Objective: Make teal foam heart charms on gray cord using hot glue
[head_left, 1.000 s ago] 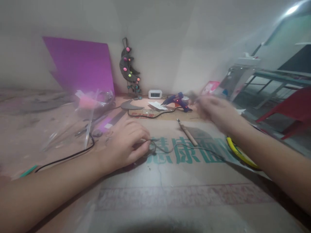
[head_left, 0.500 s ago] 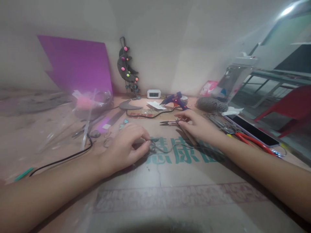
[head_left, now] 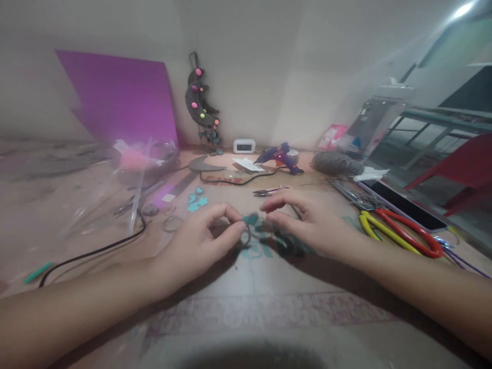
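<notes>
My left hand (head_left: 207, 233) is closed in a pinch over the middle of the table. From its fingertips comes a loop of grey yarn (head_left: 248, 237), with a small teal piece (head_left: 251, 219) beside it. My right hand (head_left: 307, 218) faces it, thumb and fingers apart and nothing between them. Behind it lies a pair of thread snips (head_left: 269, 191) on the table. Several teal flower- and heart-shaped pieces (head_left: 198, 201) rest beyond my left hand.
At the back are a blue glue gun (head_left: 280, 156), a white digital clock (head_left: 244, 146), a grey moon shape (head_left: 207, 164) and a hanging moon decoration (head_left: 200, 105). On the right lie grey yarn (head_left: 337, 163), red-and-yellow-handled tools (head_left: 407, 233) and a phone (head_left: 403, 204).
My right hand has let go of the thread snips, which now lie on the table, and has come nearer to my left hand. My left hand keeps its pinch on the yarn.
</notes>
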Available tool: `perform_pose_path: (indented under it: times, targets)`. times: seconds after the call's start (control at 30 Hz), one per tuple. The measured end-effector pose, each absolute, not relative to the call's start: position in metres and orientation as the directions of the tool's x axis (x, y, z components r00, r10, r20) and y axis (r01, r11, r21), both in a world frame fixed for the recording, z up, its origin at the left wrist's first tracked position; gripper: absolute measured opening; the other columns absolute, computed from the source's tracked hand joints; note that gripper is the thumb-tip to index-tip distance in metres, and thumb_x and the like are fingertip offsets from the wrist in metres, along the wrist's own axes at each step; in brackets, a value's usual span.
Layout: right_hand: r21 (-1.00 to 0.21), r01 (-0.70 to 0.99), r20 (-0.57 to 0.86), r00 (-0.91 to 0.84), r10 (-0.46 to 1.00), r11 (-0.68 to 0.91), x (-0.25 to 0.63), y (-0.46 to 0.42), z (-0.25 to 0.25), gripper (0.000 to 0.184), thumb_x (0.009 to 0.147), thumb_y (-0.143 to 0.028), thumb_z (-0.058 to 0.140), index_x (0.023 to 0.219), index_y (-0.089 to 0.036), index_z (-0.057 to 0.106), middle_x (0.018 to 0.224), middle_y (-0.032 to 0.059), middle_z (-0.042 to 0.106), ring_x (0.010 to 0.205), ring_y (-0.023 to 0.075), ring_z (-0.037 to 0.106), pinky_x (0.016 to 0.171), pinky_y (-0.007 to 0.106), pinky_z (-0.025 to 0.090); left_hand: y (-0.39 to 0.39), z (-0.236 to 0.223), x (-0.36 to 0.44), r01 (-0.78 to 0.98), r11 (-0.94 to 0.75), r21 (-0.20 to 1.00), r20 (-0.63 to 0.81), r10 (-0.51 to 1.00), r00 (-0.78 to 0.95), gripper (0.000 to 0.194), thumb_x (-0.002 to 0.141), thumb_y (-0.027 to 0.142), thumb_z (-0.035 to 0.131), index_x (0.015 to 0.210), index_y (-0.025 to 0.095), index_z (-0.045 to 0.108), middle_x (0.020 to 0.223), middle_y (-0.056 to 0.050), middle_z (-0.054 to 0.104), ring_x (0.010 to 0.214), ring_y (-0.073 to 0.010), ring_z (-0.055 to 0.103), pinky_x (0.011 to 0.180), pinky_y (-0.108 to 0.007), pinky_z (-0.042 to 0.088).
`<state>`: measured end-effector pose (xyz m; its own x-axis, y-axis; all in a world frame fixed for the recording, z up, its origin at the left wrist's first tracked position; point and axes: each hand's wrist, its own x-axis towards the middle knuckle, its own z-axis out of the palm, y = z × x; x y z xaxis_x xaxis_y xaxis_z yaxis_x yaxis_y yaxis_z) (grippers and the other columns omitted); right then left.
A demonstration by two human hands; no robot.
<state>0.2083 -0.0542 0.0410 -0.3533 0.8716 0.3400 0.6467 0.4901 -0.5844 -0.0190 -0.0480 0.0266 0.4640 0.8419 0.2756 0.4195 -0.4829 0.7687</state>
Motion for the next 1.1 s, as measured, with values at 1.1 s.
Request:
perform_pose_path:
  times: [1.1]
  targets:
    - [-0.85,0.379,0.252,-0.316,0.915,0.365,0.188,-0.064,0.018,0.022,0.093,-0.034,0.055,0.083,-0.017,0.066,0.08,0.002,0.069,0.075,0.0141,0.064,0.069,0.027,0.05,-0.044,0.017,-0.013,0.34,-0.415,0.844,0.223,0.848,0.482,0.014,0.088,0.027,0.059,0.078,0.018,0.062,0.076,0.001,0.068,0.07,-0.0138,0.063,0.064,-0.026,0.051]
